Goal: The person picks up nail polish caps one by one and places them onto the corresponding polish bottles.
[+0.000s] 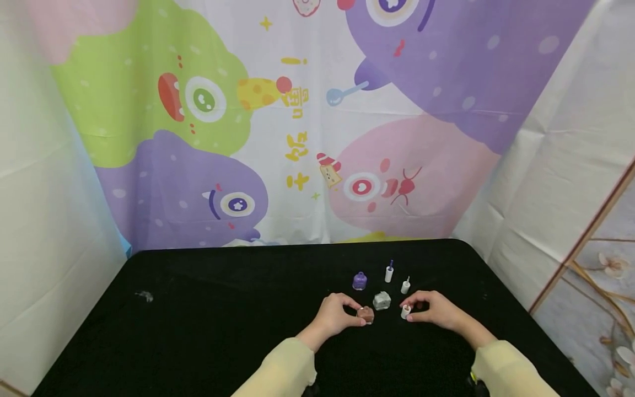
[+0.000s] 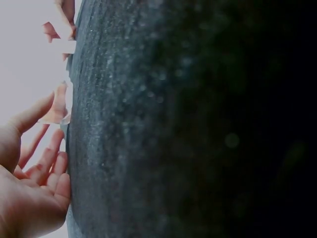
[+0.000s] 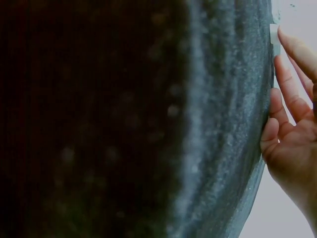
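My left hand (image 1: pixel 337 315) pinches a small brownish-pink nail polish bottle (image 1: pixel 366 315) between thumb and fingers; it rests on the black table. To its right, my right hand (image 1: pixel 436 310) pinches a white nail polish cap (image 1: pixel 405 312) near the tabletop. The left wrist view shows that pinkish bottle (image 2: pixel 60 106) by my left thumb and fingers. White cap (image 3: pixel 274 33) and right thumb meet at the edge of the right wrist view. Between the hands sits a silvery nail polish bottle (image 1: pixel 382 300). A purple nail polish bottle (image 1: pixel 359 281) stands behind it.
Two white brush caps stand with brushes up: one purple-tipped cap (image 1: pixel 389 274) and another pale-tipped cap (image 1: pixel 405 285), both beyond my right hand. A small whitish smudge (image 1: pixel 144 296) marks the black tabletop (image 1: pixel 223 331) at left. A cartoon-print curtain (image 1: pixel 307 209) hangs behind.
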### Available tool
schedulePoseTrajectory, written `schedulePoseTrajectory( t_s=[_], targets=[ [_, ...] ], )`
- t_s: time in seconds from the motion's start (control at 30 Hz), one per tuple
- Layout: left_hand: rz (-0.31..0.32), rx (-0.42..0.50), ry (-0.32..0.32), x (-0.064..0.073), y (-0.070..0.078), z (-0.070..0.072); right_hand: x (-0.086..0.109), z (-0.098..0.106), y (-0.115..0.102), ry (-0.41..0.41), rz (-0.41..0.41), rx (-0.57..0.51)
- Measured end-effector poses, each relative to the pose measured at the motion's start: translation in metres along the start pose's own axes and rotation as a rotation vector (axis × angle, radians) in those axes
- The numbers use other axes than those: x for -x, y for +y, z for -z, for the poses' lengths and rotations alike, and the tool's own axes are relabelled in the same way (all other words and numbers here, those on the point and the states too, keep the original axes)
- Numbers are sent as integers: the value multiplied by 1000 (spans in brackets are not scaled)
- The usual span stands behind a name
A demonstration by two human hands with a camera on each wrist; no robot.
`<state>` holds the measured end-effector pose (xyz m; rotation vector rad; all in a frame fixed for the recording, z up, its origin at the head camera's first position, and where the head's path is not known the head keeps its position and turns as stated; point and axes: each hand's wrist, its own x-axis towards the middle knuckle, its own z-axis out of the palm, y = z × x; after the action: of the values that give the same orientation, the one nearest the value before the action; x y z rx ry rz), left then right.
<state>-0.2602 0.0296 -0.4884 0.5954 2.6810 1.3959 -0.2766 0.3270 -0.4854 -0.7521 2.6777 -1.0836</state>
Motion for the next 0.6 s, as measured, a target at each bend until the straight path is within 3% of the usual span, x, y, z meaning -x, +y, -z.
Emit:
schedulePoseTrajectory(
  t_s=[0.6],
  targets=[
    [17, 37, -6, 3, 3, 5, -1, 0, 3, -3, -10, 19]
  ],
)
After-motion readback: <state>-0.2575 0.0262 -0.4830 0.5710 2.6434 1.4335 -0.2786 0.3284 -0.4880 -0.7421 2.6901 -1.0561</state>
